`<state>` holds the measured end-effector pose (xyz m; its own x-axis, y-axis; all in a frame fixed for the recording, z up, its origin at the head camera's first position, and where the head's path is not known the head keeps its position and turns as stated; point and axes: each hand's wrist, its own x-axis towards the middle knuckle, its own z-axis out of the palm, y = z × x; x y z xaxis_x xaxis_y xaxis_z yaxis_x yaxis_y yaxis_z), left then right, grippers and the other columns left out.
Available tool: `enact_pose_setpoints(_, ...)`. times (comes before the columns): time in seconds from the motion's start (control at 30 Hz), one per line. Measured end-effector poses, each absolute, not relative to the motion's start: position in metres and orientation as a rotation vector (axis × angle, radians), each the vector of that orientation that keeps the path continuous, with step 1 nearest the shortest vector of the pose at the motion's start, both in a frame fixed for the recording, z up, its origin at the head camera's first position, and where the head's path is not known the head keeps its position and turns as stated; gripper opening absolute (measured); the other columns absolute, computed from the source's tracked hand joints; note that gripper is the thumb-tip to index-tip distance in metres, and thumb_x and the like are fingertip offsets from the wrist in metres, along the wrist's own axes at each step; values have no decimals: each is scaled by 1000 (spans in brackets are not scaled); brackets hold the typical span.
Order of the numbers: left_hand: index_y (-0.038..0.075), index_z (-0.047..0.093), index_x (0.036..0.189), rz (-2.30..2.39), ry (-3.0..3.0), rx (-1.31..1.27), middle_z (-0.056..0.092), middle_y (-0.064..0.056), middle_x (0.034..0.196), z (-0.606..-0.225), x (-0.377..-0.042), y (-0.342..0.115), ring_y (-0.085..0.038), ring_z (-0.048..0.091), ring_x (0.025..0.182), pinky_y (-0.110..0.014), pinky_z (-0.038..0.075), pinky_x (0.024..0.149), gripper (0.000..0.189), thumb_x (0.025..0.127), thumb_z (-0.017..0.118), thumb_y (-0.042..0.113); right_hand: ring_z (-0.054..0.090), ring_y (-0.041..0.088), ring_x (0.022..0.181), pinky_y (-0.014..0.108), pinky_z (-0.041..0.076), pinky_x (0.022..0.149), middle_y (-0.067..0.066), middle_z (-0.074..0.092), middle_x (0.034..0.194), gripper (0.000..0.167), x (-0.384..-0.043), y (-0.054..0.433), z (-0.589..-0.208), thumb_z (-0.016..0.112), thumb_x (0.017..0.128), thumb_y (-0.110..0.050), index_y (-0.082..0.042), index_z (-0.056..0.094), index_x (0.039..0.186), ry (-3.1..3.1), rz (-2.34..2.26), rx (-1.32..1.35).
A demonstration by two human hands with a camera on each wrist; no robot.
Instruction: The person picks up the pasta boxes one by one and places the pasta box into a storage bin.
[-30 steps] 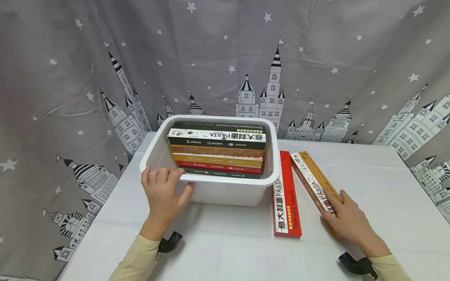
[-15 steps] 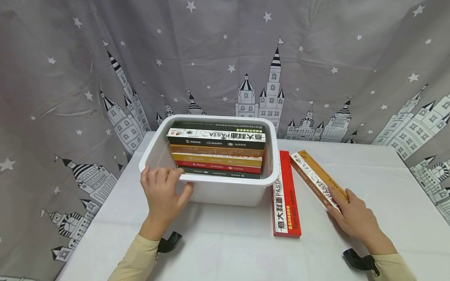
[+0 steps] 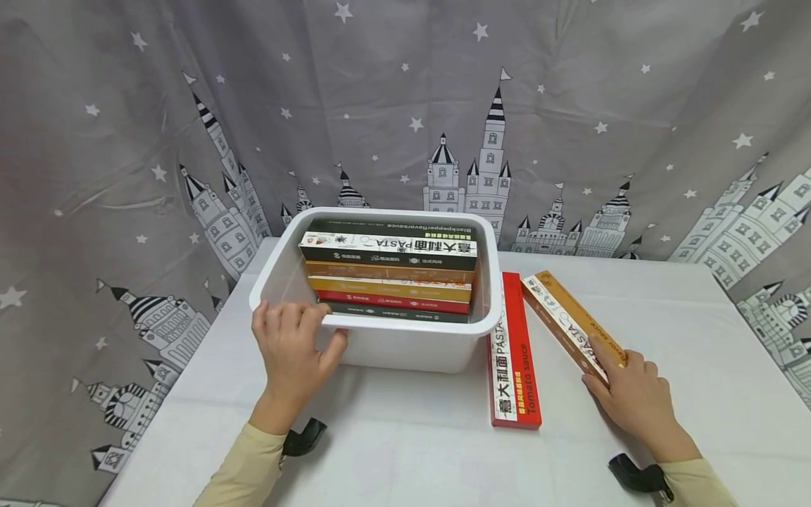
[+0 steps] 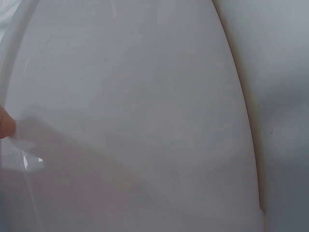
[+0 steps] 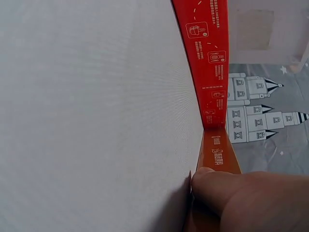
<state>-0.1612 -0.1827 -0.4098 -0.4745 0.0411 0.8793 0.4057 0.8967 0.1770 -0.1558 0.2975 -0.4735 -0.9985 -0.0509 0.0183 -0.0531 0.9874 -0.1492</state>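
Note:
A white plastic bin [image 3: 405,350] stands left of centre in the head view. My left hand [image 3: 290,355] grips its near rim, fingers curled over the edge and thumb against the outer wall. That thumb [image 4: 7,124] shows at the left edge of the left wrist view. Standing on edge inside are several pasta boxes [image 3: 395,243] in black, brown, yellow and red. My right hand [image 3: 636,394] holds the near end of an orange-brown pasta box [image 3: 573,320], thumb along its side. Its far end meets a red tomato sauce pasta box [image 3: 521,352] lying flat beside the bin.
The white-covered table [image 3: 405,436] runs back to a grey curtain [image 3: 380,84] printed with castles and stars. A black camera mount sits at each wrist, the left one [image 3: 304,438] just above the tabletop.
The near end of the orange-brown box has swung right, and my right hand has shifted slightly right along with it. My left hand and the bin stay in place.

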Motion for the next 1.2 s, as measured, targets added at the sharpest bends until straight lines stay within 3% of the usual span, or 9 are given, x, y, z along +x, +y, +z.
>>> enact_pose_setpoints(1.2,2,62,94,-461,-2027,-330,52,-15,83,-411,-162,-185,-38,45,88,-69,27,101,29,81,55,28,55,63,100,67,46,70,50,45,124,68,-159,301,-461,62,97,-35,-11,37,155,-3083,343,145)
